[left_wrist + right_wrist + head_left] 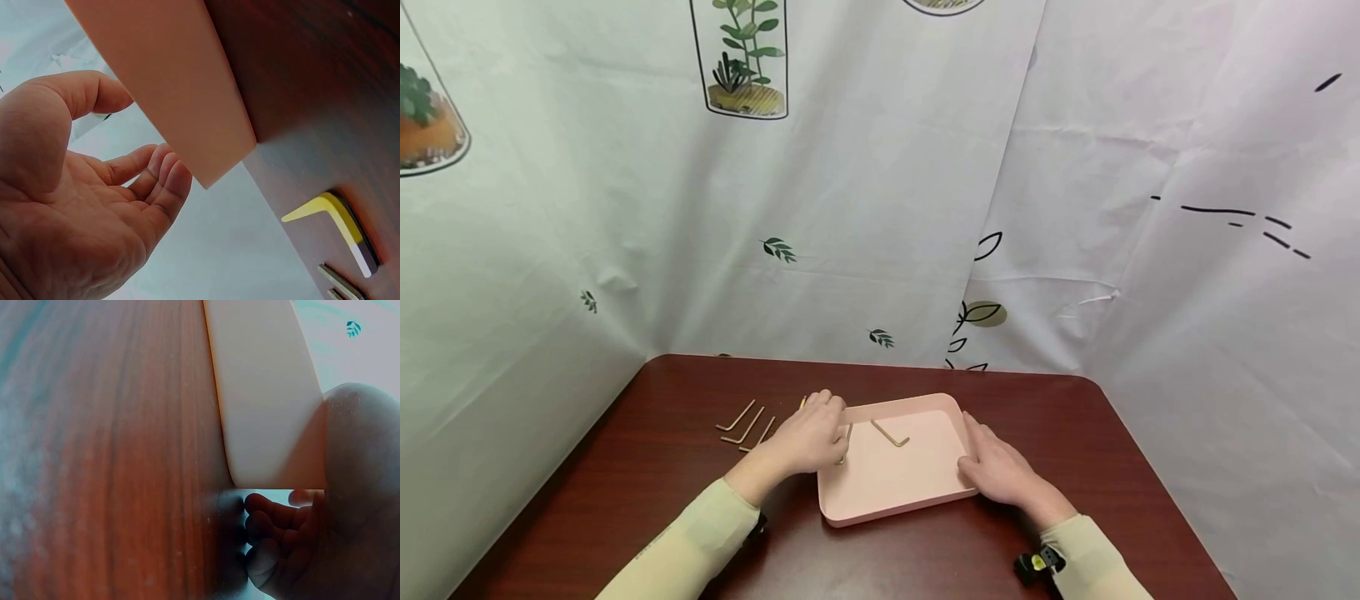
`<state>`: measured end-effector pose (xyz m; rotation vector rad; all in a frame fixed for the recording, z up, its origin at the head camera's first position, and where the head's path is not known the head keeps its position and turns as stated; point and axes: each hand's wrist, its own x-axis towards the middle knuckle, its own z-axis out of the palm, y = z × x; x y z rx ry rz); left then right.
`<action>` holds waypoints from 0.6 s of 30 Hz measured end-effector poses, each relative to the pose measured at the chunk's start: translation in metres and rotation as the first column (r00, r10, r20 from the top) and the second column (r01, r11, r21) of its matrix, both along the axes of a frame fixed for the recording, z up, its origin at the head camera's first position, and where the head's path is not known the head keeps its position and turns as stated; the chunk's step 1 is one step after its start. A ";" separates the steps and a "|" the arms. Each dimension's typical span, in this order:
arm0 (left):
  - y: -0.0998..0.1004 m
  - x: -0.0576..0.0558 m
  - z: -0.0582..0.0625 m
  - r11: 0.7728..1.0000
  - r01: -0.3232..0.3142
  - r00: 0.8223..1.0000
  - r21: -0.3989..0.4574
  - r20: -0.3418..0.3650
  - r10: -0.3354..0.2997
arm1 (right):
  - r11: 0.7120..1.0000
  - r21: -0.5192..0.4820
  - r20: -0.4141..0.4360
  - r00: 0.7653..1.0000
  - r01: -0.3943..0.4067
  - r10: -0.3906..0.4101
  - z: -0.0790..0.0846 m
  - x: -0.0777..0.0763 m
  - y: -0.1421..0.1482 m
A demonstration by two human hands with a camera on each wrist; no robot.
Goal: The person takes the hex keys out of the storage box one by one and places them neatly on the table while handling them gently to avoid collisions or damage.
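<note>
A shallow pink tray [895,492] lies on the table. My left hand [808,433] reaches over its left edge with fingers bent, around a brass-coloured hex key [847,442] inside; the tray wall hides the fingertips in the left wrist view. Another hex key [891,434] lies in the tray's far part. My right hand [1000,467] holds the right side of the tray, thumb over the rim and fingers along the outside. In the right wrist view, those fingers [275,531] curl beside the tray's corner.
Several hex keys [745,427] lie on the dark red wooden table [625,475], left of the tray. Near them is an L-shaped yellow, black and white piece [340,219]. White printed curtains [880,208] enclose the table behind and at both sides.
</note>
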<state>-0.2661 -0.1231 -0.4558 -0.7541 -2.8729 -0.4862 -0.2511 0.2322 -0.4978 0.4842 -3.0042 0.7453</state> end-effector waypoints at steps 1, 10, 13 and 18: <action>0.001 0.000 -0.001 1.000 0.002 1.000 -0.002 -0.001 -0.002 | 1.000 0.001 0.000 1.000 0.000 0.000 0.000 0.000 0.000; 0.009 0.000 -0.008 0.998 0.053 0.998 -0.016 -0.035 -0.053 | 1.000 0.001 0.002 1.000 0.002 -0.002 -0.001 0.000 0.001; 0.012 0.001 -0.009 0.999 0.050 0.998 -0.011 -0.027 -0.050 | 1.000 -0.005 0.001 1.000 -0.001 0.001 0.000 0.000 0.001; 0.016 0.002 -0.011 0.999 0.022 1.000 -0.026 0.018 -0.021 | 1.000 -0.012 -0.002 1.000 -0.004 0.003 0.000 -0.001 0.001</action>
